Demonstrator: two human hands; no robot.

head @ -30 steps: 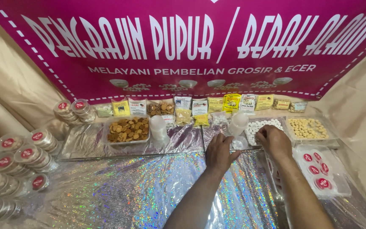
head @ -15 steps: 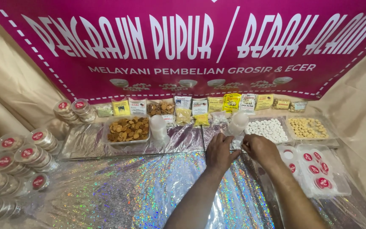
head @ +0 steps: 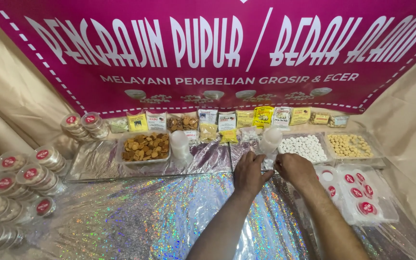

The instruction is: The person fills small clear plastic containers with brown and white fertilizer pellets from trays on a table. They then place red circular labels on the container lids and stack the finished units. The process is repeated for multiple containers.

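Both hands are brought together at the back of the glittery foil sheet [head: 136,216]. The left hand [head: 249,174] lies palm down with its fingers stretched toward twelve o'clock; the right hand [head: 294,168] is curled just beside it at three o'clock. Between the fingertips a small clear item is pinched at the foot of a small translucent plastic bottle [head: 269,142], which stands at twelve o'clock from the hands. Whether the fingers are clamped on that item or only touching it cannot be told, as it is mostly hidden.

For the step to be done well, the item should be kept low and steadied with the left hand while it is worked with the right, so that the bottle is not knocked over. Care is needed at one o'clock, where a tray of white pellets [head: 305,147] sits close by, and at four o'clock, where lidded tubs with red labels [head: 357,192] lie near the right wrist.
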